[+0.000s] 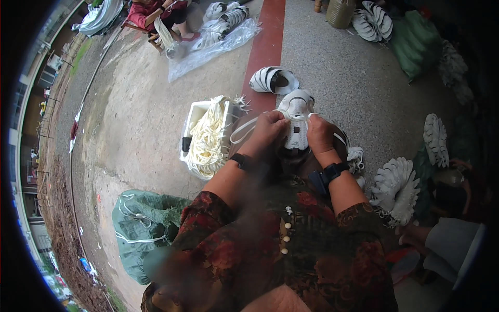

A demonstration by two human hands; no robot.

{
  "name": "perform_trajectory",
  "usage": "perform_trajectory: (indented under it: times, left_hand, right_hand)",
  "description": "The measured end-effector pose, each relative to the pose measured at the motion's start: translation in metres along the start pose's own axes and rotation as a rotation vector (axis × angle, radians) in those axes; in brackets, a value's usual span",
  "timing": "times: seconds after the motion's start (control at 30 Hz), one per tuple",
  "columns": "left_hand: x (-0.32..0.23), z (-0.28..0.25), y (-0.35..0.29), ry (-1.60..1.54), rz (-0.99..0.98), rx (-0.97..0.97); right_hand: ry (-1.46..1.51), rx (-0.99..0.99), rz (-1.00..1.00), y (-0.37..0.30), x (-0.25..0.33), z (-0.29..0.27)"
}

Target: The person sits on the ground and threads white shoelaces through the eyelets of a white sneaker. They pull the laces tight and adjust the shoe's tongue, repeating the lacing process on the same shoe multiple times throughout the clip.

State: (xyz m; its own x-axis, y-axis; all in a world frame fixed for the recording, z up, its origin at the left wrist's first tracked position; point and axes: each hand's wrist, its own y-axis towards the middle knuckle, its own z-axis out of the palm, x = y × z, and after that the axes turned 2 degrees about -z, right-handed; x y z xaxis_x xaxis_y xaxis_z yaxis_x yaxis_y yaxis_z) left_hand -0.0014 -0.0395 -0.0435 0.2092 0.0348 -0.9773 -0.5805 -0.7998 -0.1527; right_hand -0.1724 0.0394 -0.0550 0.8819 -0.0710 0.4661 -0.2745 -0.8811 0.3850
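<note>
A white mesh shoe upper (300, 104) lies over my lap, its rounded toe away from me and its tongue (297, 136) toward me. My left hand (270, 128) is closed at the left edge of the lacing, pinching a white shoelace (243, 133) that loops out to the left. On the opposite edge my right hand (320, 133) is closed, thumb and fingers together at the lace; the exact grip is partly hidden. Left of my knees stands a white box (229, 117) heaped with cream shoelaces (207, 143).
Beyond my knees lies a striped shoe upper (273, 79). White upper stacks (396, 192) and a green sack (418, 41) are at the right. A green bag (140, 229) sits lower left. A seated person (150, 15) works beside plastic sheeting (213, 50).
</note>
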Motion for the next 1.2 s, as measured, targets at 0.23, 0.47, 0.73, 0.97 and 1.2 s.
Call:
perform_trajectory:
  times: [0.23, 0.47, 0.73, 0.97, 1.2]
  left_hand:
    - [-0.006, 0.005, -0.002, -0.061, 0.008, -0.061]
    - [-0.002, 0.002, -0.002, -0.020, 0.047, -0.129]
    - [0.003, -0.002, 0.003, -0.027, -0.001, -0.125]
    - [0.005, 0.000, 0.005, 0.075, 0.029, -0.183]
    - [0.008, 0.005, 0.006, 0.047, 0.073, -0.228]
  right_hand:
    - [-0.149, 0.246, 0.016, -0.004, 0.013, -0.013]
    - [-0.073, 0.136, -0.062, -0.003, 0.002, -0.014]
    - [-0.457, 0.323, -0.491, 0.022, 0.022, -0.030]
    - [-0.212, 0.517, -0.845, 0.042, 0.021, -0.040]
    - [0.278, 0.420, -0.520, 0.009, 0.051, -0.045]
